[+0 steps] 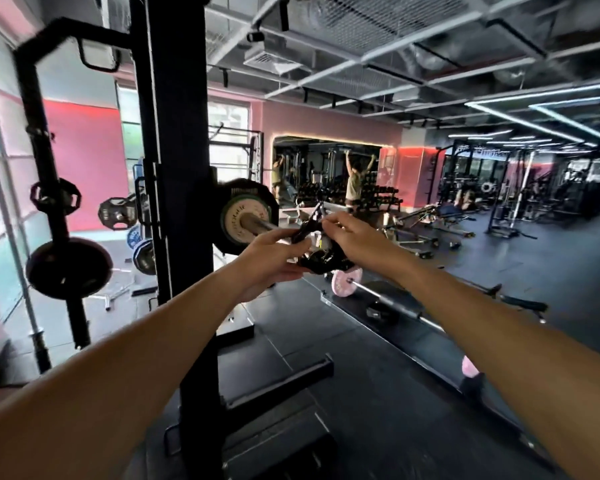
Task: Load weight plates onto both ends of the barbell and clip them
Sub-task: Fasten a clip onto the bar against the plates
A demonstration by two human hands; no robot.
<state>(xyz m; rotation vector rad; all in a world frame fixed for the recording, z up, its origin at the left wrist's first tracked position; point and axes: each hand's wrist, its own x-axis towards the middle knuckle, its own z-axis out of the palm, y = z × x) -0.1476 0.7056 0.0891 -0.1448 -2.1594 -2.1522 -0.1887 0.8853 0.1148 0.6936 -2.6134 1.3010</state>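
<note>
Head view: both hands' fingers pinch black clip [317, 252] at barbell sleeve [260, 225] end, beyond plates [244, 220]; open floor rightward.

Single view only, head-worn, wide-angle; looking forward and slightly down along both outstretched forearms; close to the black rack upright [174, 202], which fills the left-centre; loaded barbell sleeve [257, 224] within arm's reach, pointing toward the lens; gym floor [378, 375] and ceiling [378, 46] both in frame, edges bowed by lens distortion; no second view to overlap
</note>
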